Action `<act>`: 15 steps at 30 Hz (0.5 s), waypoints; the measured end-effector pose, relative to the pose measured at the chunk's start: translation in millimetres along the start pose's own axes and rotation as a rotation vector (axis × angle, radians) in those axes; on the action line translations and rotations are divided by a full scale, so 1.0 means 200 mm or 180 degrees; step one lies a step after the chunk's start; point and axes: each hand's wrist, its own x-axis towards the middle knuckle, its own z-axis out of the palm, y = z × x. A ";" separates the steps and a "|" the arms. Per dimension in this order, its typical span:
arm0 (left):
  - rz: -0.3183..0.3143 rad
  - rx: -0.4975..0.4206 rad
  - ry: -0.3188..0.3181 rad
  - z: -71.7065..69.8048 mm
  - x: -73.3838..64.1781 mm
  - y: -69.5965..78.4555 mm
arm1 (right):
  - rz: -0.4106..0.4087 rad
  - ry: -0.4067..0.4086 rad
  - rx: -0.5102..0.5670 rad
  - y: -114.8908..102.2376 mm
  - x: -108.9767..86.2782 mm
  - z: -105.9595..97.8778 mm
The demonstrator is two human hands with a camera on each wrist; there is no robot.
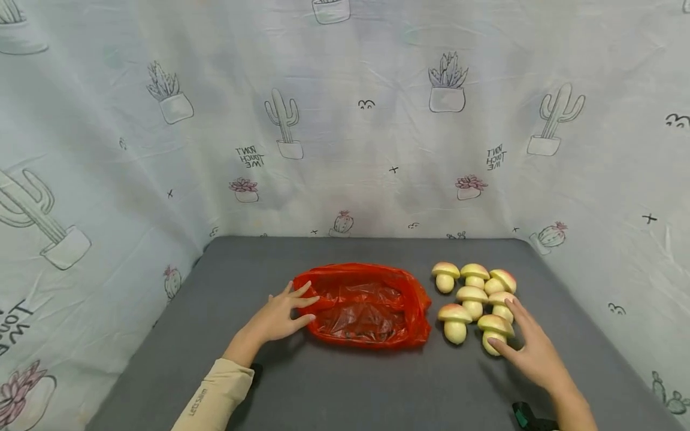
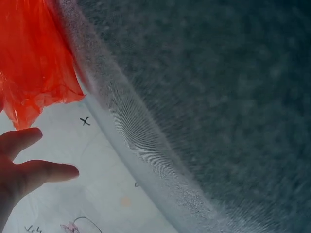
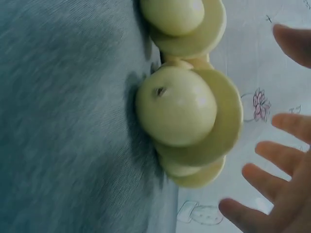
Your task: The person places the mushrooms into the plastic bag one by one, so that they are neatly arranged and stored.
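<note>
A red plastic bag lies on the grey table with its mouth spread wide and its dark inside showing. My left hand is at the bag's left side, fingers apart; in the head view they overlap its rim. In the left wrist view the bag hangs just above two extended fingers. To the right of the bag stand several toy mushrooms with pale stems and yellow-red caps. Over the nearest mushroom, my right hand spreads its fingers, with a gap between them and the cap in the right wrist view.
The grey table ends at a white cloth printed with cacti, which rises behind it and along both sides. A black strap piece shows beside my right wrist.
</note>
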 end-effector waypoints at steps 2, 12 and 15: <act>0.0052 -0.0027 0.0013 0.00 0.00 -0.01 | 0.0006 -0.0071 -0.0074 0.01 0.00 0.00; 0.0108 0.0126 0.0030 0.01 0.02 -0.01 | -0.0037 -0.0240 -0.0009 0.06 -0.04 0.06; 0.0096 0.0146 0.0066 0.02 0.03 -0.01 | -0.0037 -0.0202 0.0062 0.08 -0.04 0.06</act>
